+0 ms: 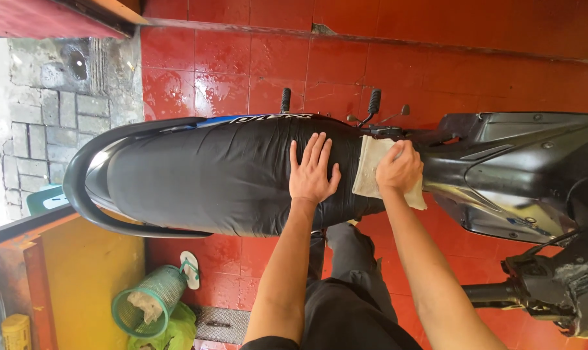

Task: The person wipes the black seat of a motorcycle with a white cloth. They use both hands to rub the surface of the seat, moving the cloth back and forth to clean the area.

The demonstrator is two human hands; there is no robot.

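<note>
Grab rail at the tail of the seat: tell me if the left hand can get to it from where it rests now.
Probably yes. The left hand lies flat on the black seat, holding nothing, and only bare seat lies between it and the grab rail. The right hand presses the cloth elsewhere.

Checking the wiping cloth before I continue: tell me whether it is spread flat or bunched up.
Mostly spread flat. The pale cloth lies across the front of the black seat under the right hand, edges showing either side.

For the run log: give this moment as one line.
left hand: flat on black motorcycle seat | right hand: pressing pale cloth at seat front | floor: red tiles
</note>
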